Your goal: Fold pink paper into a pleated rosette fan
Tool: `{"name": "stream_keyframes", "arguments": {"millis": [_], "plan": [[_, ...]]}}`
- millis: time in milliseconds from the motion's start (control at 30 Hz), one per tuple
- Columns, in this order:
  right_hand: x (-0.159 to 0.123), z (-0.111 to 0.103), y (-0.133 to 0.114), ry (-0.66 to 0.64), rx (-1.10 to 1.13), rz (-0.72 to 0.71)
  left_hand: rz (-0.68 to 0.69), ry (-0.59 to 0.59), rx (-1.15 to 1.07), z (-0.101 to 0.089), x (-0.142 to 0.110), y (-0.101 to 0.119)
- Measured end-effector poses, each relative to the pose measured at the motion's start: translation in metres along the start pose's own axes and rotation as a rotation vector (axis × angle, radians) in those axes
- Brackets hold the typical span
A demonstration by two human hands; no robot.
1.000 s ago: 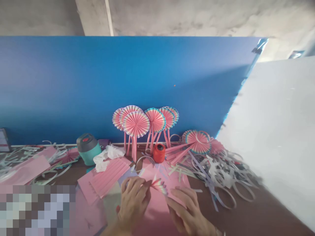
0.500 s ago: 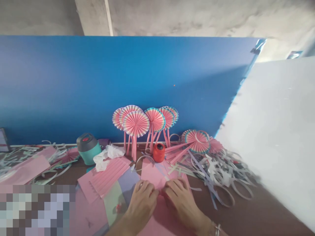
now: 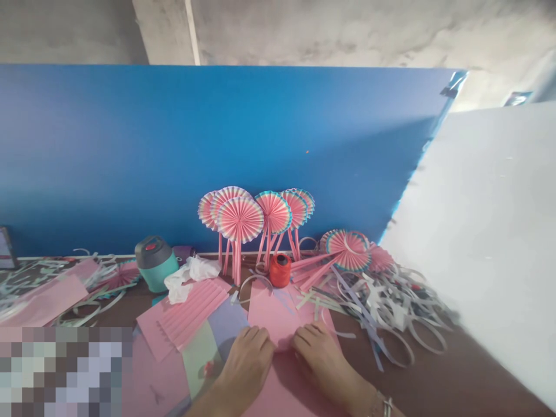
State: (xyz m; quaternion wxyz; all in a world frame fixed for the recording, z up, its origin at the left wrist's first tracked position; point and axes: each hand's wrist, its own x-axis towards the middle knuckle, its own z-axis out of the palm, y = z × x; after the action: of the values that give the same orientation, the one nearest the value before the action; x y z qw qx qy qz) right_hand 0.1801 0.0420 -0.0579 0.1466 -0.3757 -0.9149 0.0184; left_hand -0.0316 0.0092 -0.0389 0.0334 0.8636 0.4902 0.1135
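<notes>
My left hand and my right hand are closed, side by side, on a sheet of pink paper. The fingers curl over the sheet, and a curved edge or fold shows between them. Its lower part lies shaded below my hands, while my fingertips are mostly hidden. More pink paper lies just beyond. To the left are pleated pink paper, a green sheet and a lilac sheet. A bracelet circles my right wrist.
Round pleated paper fans lean on a blue panel. A red thread spool stands before them. More fans and a heap of paper strips lie right; a teal container and crumpled white tissue stand left.
My hands have spread slightly apart and dropped a little toward me. More of the pink paper between them shows now. Other things have stayed in place.
</notes>
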Motion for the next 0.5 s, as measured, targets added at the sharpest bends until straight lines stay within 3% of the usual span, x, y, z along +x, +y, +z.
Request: {"name": "stream_keyframes", "arguments": {"millis": [133,300,500], "plan": [[-0.002,-0.011,0.001,0.007,0.167,0.06,-0.062,0.05,-0.127,-0.003,-0.003,-0.002],[0.0,-0.025,0.003,0.014,0.461,0.212,-0.243,0.099,-0.385,-0.006,-0.001,-0.012],[0.004,-0.028,0.008,0.032,0.651,0.251,-0.317,0.117,-0.521,-0.005,0.004,-0.018]]}}
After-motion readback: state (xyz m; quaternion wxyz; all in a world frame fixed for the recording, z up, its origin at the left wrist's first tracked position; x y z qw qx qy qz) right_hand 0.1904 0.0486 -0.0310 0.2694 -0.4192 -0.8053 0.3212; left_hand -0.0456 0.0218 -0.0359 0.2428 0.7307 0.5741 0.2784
